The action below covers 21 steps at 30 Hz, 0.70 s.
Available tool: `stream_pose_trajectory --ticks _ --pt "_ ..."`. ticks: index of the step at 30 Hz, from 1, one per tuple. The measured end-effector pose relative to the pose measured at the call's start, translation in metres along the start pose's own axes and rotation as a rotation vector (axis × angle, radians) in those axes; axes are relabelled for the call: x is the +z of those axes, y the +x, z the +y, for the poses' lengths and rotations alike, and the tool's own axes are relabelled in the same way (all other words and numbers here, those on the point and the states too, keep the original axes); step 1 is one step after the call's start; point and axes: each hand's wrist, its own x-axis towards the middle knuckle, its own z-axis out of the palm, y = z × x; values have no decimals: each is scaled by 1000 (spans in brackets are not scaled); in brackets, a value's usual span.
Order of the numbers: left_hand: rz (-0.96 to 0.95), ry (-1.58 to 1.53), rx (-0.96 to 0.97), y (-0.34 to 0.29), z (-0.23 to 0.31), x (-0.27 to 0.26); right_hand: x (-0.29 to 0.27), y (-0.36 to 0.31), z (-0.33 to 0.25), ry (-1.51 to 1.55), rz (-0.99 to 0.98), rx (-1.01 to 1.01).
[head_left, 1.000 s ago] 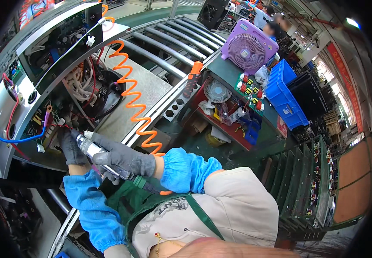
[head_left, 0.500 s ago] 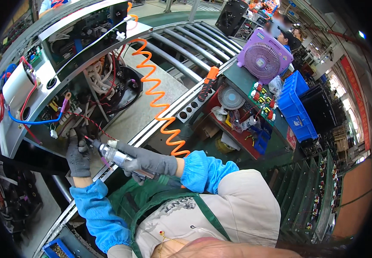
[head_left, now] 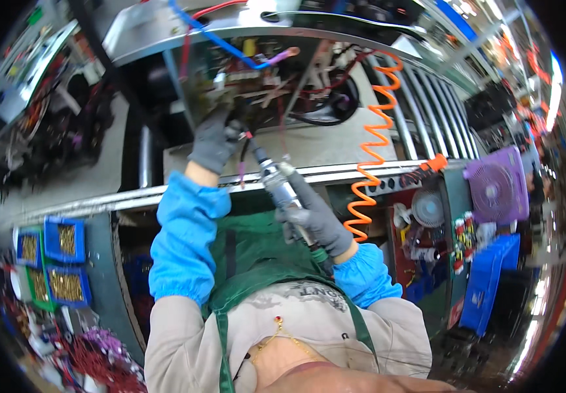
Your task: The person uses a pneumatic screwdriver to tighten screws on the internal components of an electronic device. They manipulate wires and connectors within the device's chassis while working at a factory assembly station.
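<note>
A silver pneumatic screwdriver (head_left: 281, 188) is gripped in my right hand (head_left: 315, 213), which wears a grey glove. It slants up and left, its bit pointing at the fingertips of my left hand (head_left: 213, 143). That hand, also in grey, is closed at the near edge of an open metal machine housing (head_left: 158, 44); what its fingers hold is too small and blurred to name. A dark wire (head_left: 243, 152) hangs beside the bit. Inside the housing are circuit boards and wiring. A blue cable (head_left: 230, 54) with a bare copper lug crosses above my left hand.
An orange coiled hose (head_left: 378, 134) hangs right of the housing, before the metal rollers (head_left: 420, 111). Blue bins (head_left: 68, 286) of brass-coloured small parts stand at left. A purple fan (head_left: 495, 187) and a blue crate (head_left: 489, 281) stand at right. Another wired unit (head_left: 40, 131) sits far left.
The view has swung left, so the housing now lies straight ahead and the part bins show. Both hands remain close together, the screwdriver still in my right hand.
</note>
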Motion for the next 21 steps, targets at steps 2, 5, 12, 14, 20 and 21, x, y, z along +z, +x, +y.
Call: stream_pose_trajectory --ticks 2,5,12,14,20,21 --pt "0 -3 61 -6 2 6 4 -5 -6 16 4 21" --pt "-12 -72 55 -13 5 9 3 -2 -2 59 1 34" --pt "-132 -39 79 -20 7 9 -9 2 4 83 -41 9" --pt "-154 79 143 -25 6 11 -18 2 14 256 -120 12" --pt "-178 145 233 -28 4 16 -9 5 24 462 -180 -40" --pt "-198 131 233 -29 5 16 -7 5 24 393 -148 -47"
